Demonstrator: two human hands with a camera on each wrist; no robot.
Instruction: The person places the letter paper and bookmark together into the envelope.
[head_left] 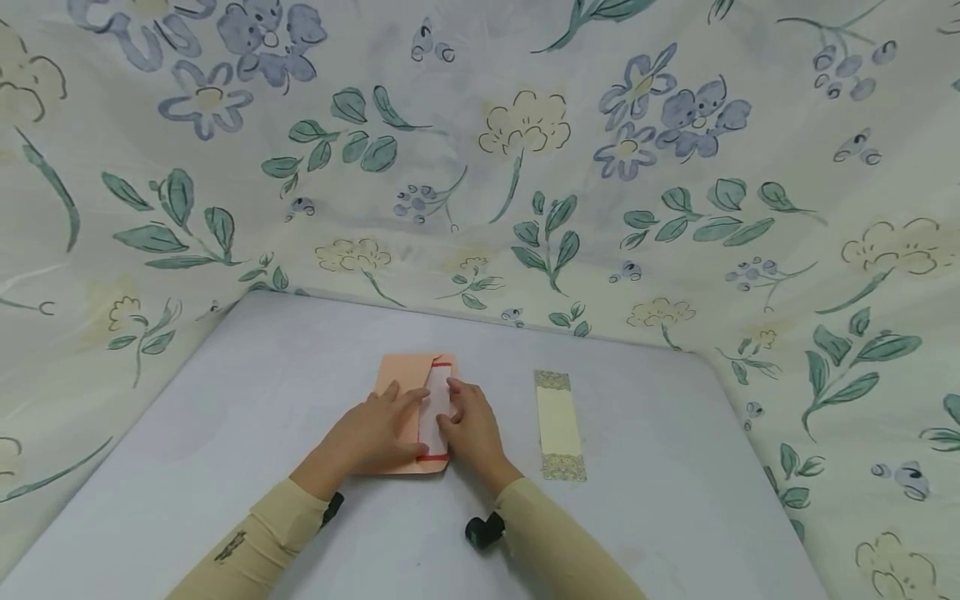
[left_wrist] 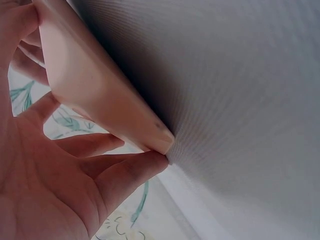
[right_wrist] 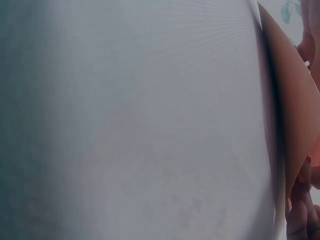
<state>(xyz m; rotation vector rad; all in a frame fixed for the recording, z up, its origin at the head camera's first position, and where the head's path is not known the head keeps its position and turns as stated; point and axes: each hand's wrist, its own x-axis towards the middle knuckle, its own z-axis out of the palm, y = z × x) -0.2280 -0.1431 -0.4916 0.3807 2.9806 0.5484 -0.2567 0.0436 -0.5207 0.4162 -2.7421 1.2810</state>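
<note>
A folded piece of peach paper lies on the table under both hands, with a long white strip on it. The strip bears a red band at each end. My left hand rests spread on the paper, its fingertips and thumb reaching the strip's left side. In the left wrist view, the thumb touches a corner of the peach paper. At the right edge, my right hand pinches the paper beside the strip with curled fingers. In the right wrist view, the peach paper stands curved up from the table along this side.
A cream strip with patterned gold-grey ends lies to the right of the right hand. The white table is enclosed by a floral sheet at the back and sides. A black wrist device hangs below the right wrist.
</note>
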